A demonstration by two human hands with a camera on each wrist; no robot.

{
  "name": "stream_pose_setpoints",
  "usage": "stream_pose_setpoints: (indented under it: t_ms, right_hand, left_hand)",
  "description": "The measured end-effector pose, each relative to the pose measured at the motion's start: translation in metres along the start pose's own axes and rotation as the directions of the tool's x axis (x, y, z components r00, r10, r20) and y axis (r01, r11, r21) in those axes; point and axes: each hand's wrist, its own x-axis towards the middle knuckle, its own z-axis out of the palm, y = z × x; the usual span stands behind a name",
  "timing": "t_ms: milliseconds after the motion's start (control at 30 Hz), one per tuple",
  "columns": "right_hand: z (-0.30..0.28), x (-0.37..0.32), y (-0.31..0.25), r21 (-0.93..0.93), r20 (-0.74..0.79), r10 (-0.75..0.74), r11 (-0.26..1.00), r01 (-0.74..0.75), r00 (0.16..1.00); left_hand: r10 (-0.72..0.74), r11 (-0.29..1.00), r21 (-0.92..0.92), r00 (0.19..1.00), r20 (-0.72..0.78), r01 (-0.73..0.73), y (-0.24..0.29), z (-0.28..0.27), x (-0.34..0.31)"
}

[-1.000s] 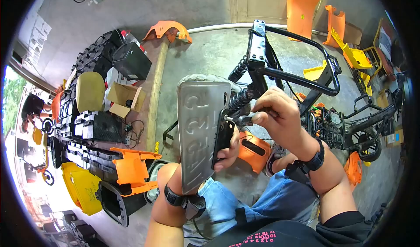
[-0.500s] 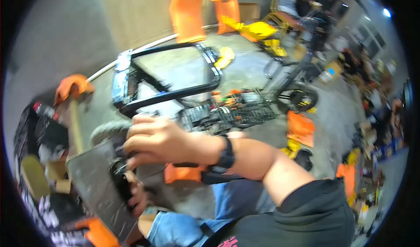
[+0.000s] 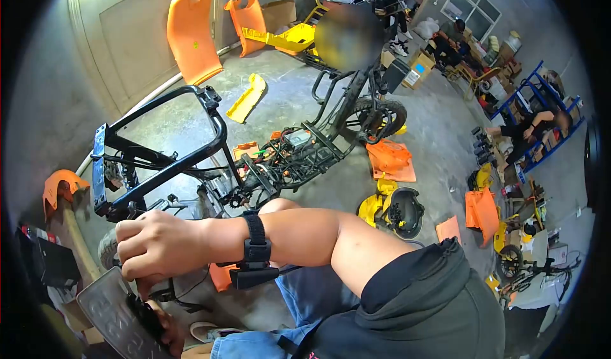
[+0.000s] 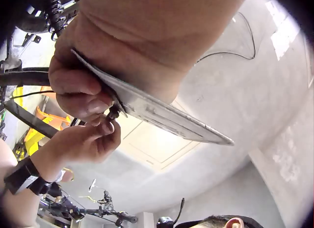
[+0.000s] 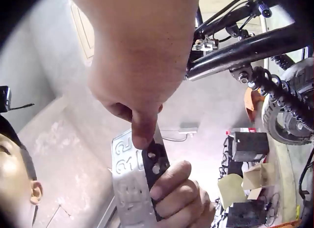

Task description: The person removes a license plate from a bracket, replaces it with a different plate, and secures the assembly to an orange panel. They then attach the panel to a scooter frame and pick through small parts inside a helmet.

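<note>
A silver embossed number plate (image 3: 105, 314) with a black bracket (image 5: 156, 171) along one edge is at the lower left of the head view. My left hand (image 3: 170, 330) grips the plate and bracket by that edge, its fingers wrapping the bracket in the right wrist view. Close over the plate's upper corner is my right hand (image 3: 159, 241), fingers curled. In the left wrist view its thumb and finger pinch a small dark fastener (image 4: 114, 112) at the bracket's end. Two holes or bolt heads show in the bracket.
Beyond my hands stands a stripped scooter frame (image 3: 219, 120) with bare wiring and a front wheel (image 3: 382, 117). Orange panels (image 3: 194, 41) lean on the wall; a yellow panel (image 3: 247, 98) and a black helmet-like shell (image 3: 405, 211) lie on the floor. People sit at the far right.
The head view has swung to the right, so plate and hands now appear at lower left. The left hand still grips the plate and the right hand stays at its upper corner.
</note>
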Motion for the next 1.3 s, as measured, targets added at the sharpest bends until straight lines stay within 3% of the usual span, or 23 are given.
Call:
stream_pose_setpoints:
  t_ms: [33,67,133,200,333,400,533,667,800,867,933,1000,1067,1133,1200,1267,1300]
  right_hand:
    - [-0.002,-0.003,-0.001,0.106,0.021,0.083,0.991,-0.085,0.996]
    - [0.005,-0.002,-0.002,0.237,0.037,0.148,0.96,-0.153,0.988]
    - [0.005,-0.002,-0.007,0.177,0.028,0.19,0.965,-0.192,0.981]
    - [0.003,-0.002,-0.006,0.167,0.042,0.177,0.969,-0.182,0.983]
    - [0.0,0.003,-0.007,0.202,0.126,0.245,0.942,-0.266,0.961]
    - [0.001,0.002,-0.004,0.196,0.161,0.255,0.939,-0.284,0.954]
    - [0.002,0.005,-0.007,0.225,0.196,0.314,0.908,-0.354,0.929]
    - [0.011,0.005,-0.014,0.265,0.208,0.374,0.868,-0.42,0.904]
    - [0.022,-0.002,-0.031,0.273,0.245,0.508,0.781,-0.561,0.826]
    - [0.028,-0.004,-0.047,0.383,0.446,0.777,0.283,-0.879,0.444]
    - [0.034,-0.007,-0.056,0.379,0.458,0.752,0.316,-0.87,0.473]
    - [0.043,-0.015,-0.061,0.454,0.515,0.757,0.156,-0.877,0.401]
    - [0.038,-0.01,-0.061,0.403,0.543,0.742,0.181,-0.897,0.393]
    - [0.034,-0.007,-0.057,0.381,0.601,0.711,0.146,-0.913,0.365]
    - [0.032,-0.007,-0.051,0.428,0.607,0.695,0.122,-0.896,0.385]
    - [0.024,-0.001,-0.045,0.359,0.651,0.697,0.068,-0.931,0.302]
    - [0.023,0.001,-0.043,0.383,0.552,0.724,0.219,-0.897,0.413]
  left_hand:
    - [-0.076,0.997,0.018,0.991,0.106,0.074,0.002,-0.006,0.001]
    - [-0.06,0.998,0.033,0.995,0.075,0.057,0.001,-0.012,-0.002]
    - [-0.212,0.972,-0.071,0.966,0.148,0.225,-0.001,-0.028,-0.005]
    - [-0.016,0.999,-0.051,0.992,-0.128,0.01,-0.013,0.004,-0.004]
    - [-0.003,0.994,-0.102,0.952,-0.305,-0.03,-0.018,0.025,0.001]
    - [-0.001,0.998,-0.055,0.957,-0.289,-0.015,-0.017,0.024,-0.001]
    - [0.049,0.977,-0.202,0.99,-0.135,-0.075,-0.024,0.008,-0.006]
    - [0.117,0.964,-0.218,0.98,-0.16,-0.15,-0.023,0.017,-0.008]
    - [0.134,0.976,-0.146,0.977,-0.165,-0.159,-0.018,0.017,-0.005]
    - [0.137,0.982,-0.113,0.982,-0.13,-0.151,-0.015,0.018,-0.004]
    - [0.172,0.984,-0.001,0.948,-0.268,-0.179,-0.013,0.023,-0.004]
    - [0.154,0.985,-0.038,0.962,-0.228,-0.166,-0.014,0.012,-0.007]
    - [0.139,0.986,-0.069,0.973,-0.184,-0.154,-0.015,0.006,-0.009]
    - [0.107,0.988,-0.077,0.956,-0.273,-0.133,-0.017,0.006,-0.007]
    - [0.131,0.988,-0.048,0.958,-0.256,-0.148,-0.017,0.008,-0.005]
    - [0.213,0.975,-0.015,0.955,-0.205,-0.221,-0.018,0.008,-0.002]
    - [0.213,0.975,-0.014,0.955,-0.205,-0.221,-0.018,0.009,0.0]
